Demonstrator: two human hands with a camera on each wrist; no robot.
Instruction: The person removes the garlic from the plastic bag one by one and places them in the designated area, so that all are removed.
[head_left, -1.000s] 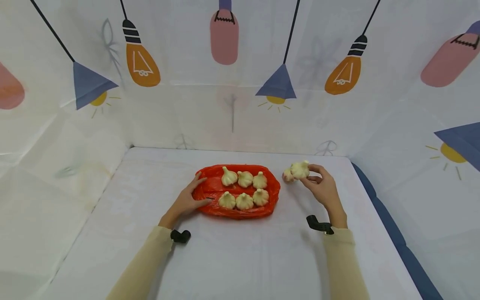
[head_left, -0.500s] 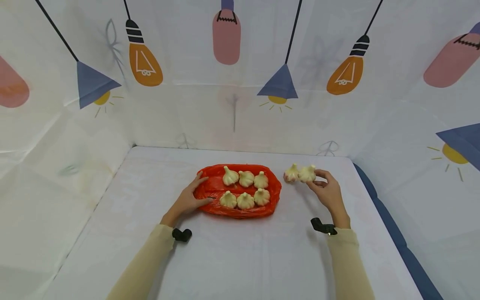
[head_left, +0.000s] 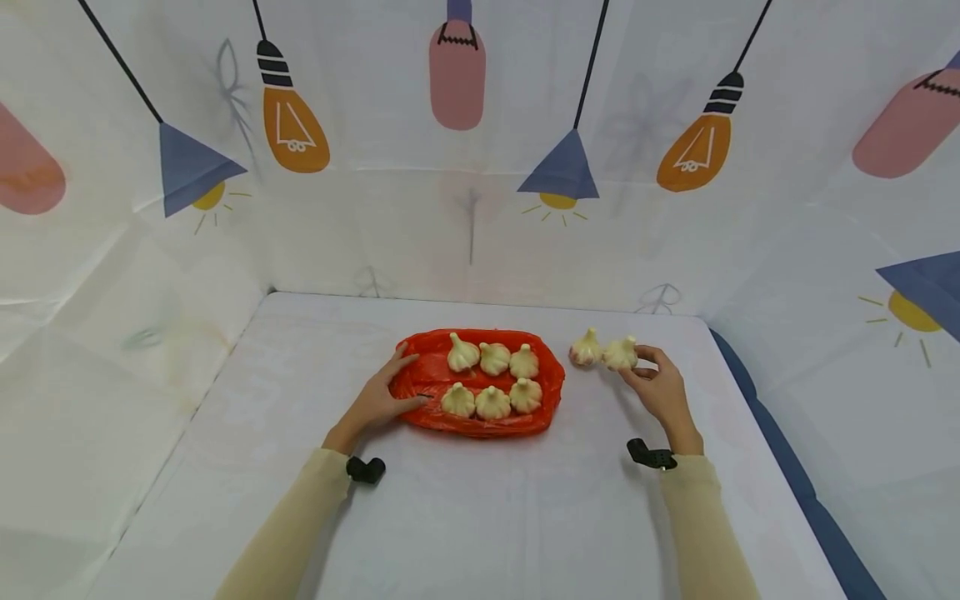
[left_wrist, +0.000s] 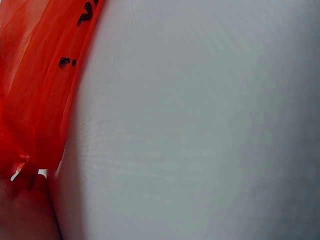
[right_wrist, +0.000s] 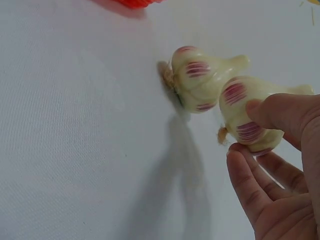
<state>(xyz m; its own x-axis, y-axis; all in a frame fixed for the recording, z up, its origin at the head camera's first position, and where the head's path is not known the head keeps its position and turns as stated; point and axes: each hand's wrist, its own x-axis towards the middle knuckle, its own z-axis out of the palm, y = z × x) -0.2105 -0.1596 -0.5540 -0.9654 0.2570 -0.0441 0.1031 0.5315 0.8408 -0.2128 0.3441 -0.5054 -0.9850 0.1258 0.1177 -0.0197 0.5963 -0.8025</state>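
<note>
My right hand (head_left: 662, 390) pinches a pale garlic bulb (head_left: 618, 354) between thumb and fingers, right of the tray. Purple streaks mark this bulb in the right wrist view, where the thumb (right_wrist: 280, 112) lies across its side. Close beside it, a second garlic bulb (head_left: 584, 348) sits on the table with its stem up. At the left end of a red plastic-covered tray (head_left: 427, 379), my left hand (head_left: 372, 402) grips the rim, fingers spread behind and thumb over the front. Two rows of garlic bulbs (head_left: 492, 402) stand in the tray.
The table (head_left: 480, 517) is covered in white. A white cloth wall (head_left: 390, 217) printed with lamps and bulbs rises behind and at the sides. Blue padding (head_left: 780, 450) runs along the table's right edge. Black print shows on the red plastic (left_wrist: 45, 85).
My right hand has shifted right and slightly toward me with the garlic bulb, uncovering more of the second bulb beside it. My left hand stays on the tray.
</note>
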